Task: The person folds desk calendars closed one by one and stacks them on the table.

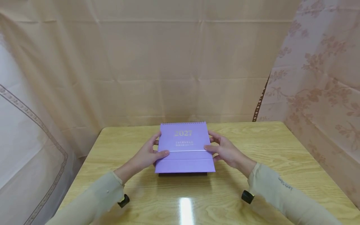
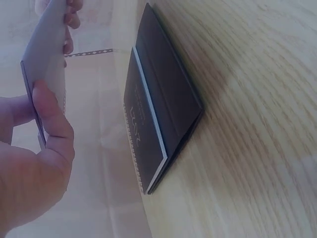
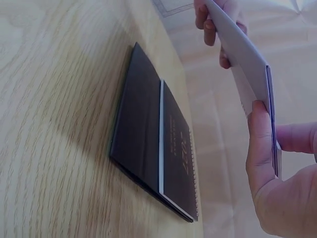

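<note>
A purple spiral-bound desk calendar (image 1: pixel 184 162) with "2027" on its cover is held up by both hands. My left hand (image 1: pixel 146 153) grips its left edge, thumb on the cover and fingers beneath. On the opposite edge my right hand (image 1: pixel 226 151) pinches it the same way. Below, a dark desk calendar (image 2: pixel 163 74) lies flat on the table; in the head view only a strip of it shows under the purple one. From the right wrist view a gap separates the dark calendar (image 3: pixel 141 109) from the raised purple calendar (image 3: pixel 242 49).
The wooden table (image 1: pixel 281 156) has a bright light reflection near its front. A beige curtain (image 1: pixel 180 62) hangs behind it, with a floral cloth (image 1: pixel 323 78) at the right and a white cloth (image 1: pixel 25 140) at the left.
</note>
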The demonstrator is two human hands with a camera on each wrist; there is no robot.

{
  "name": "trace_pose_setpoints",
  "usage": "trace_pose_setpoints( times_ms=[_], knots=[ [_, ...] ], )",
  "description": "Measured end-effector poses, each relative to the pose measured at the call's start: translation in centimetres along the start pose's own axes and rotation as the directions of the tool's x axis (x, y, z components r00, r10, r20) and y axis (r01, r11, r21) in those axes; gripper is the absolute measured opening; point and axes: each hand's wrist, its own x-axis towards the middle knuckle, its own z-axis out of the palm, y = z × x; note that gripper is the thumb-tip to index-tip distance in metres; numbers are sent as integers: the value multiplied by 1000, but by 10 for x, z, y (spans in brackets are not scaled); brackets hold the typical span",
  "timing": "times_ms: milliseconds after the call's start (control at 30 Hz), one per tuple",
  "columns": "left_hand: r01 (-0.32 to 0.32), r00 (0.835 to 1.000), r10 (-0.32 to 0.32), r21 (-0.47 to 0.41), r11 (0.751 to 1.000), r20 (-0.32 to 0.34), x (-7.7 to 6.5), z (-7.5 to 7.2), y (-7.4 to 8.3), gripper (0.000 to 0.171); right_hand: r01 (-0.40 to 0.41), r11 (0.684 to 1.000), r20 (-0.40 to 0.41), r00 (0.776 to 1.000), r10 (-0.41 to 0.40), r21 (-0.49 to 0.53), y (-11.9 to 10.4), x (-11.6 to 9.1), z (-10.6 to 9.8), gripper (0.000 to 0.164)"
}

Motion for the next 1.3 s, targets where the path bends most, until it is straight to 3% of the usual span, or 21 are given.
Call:
trace_pose_setpoints(
  times_ms=[300,500,733,1100,1300],
  knots=[
    [-6,1000,6,23,1000,-8,1,8,-10,92,-2,999,-15,1000,2,-32,8,4,-1,78],
    [17,999,-16,33,999,-50,7,10,-16,91,-3,998,-53,999,-1,-66,20,16,-1,75],
    [31,998,-29,39,999,-55,10,8,-24,87,-3,997,-79,997,-3,-80,26,26,1,72],
    [50,997,-48,33,998,-59,20,9,-38,82,2,992,-33,999,-6,-130,35,36,-2,68],
    [47,997,-41,95,994,-65,24,12,-45,83,-17,983,-1,1000,17,-185,40,41,-3,69]
  ],
)
